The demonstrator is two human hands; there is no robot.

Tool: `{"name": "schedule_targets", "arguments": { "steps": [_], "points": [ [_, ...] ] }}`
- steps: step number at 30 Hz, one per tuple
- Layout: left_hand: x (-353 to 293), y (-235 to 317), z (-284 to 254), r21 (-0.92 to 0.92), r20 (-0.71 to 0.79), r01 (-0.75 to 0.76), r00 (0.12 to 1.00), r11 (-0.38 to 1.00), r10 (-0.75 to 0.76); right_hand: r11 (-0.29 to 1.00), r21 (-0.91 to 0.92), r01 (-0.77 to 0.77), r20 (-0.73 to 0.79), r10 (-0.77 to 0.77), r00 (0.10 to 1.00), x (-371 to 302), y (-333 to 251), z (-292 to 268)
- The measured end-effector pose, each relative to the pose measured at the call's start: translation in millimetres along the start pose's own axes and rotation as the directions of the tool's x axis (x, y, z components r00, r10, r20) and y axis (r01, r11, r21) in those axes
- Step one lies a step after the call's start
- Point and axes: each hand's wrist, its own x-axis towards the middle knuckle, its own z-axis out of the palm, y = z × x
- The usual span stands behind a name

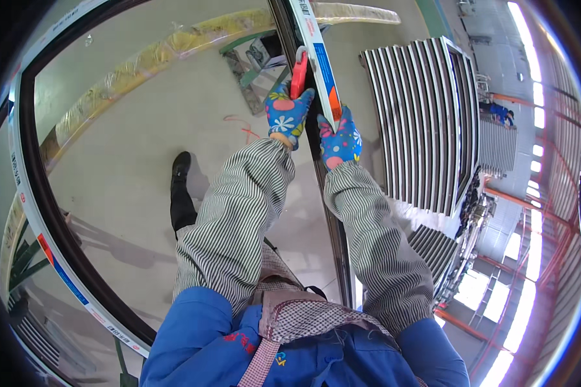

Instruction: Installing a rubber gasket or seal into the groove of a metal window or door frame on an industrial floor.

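Observation:
In a blue flowered glove, my left hand is closed round a red tool with a grey curved end; its exact kind does not show. That tool is against the dark bar of a large frame. Just right of it, my right hand, gloved alike, is closed at the pointed end of a white, blue and orange printed film strip. The strip runs along the bar away from me. Its pinched tip is partly hidden by the fingers. Below my hands the bar shows dark, without film.
The frame's far-left side curves round, also covered in printed film. A plastic-wrapped yellowish beam passes under it. Stacked dark-and-silver profiles stand at right. Green stands are below the frame. Another person is far right.

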Motion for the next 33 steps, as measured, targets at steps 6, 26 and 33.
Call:
{"name": "schedule_targets", "arguments": {
  "steps": [6,26,33],
  "points": [
    [4,3,1,-0.01,0.046,0.124,0.991,0.992,-0.123,0.979,-0.177,0.102,-0.088,-0.119,0.989,-4,-6,0],
    [-57,-12,-71,-0.472,0.201,0.483,0.873,0.738,-0.444,0.872,-0.48,0.098,-0.116,-0.174,0.978,47,-45,12],
    [-114,-19,-65,-0.511,0.414,0.498,0.857,0.701,-0.307,0.891,-0.447,0.082,-0.106,-0.144,0.984,63,-64,7]
  ]
}}
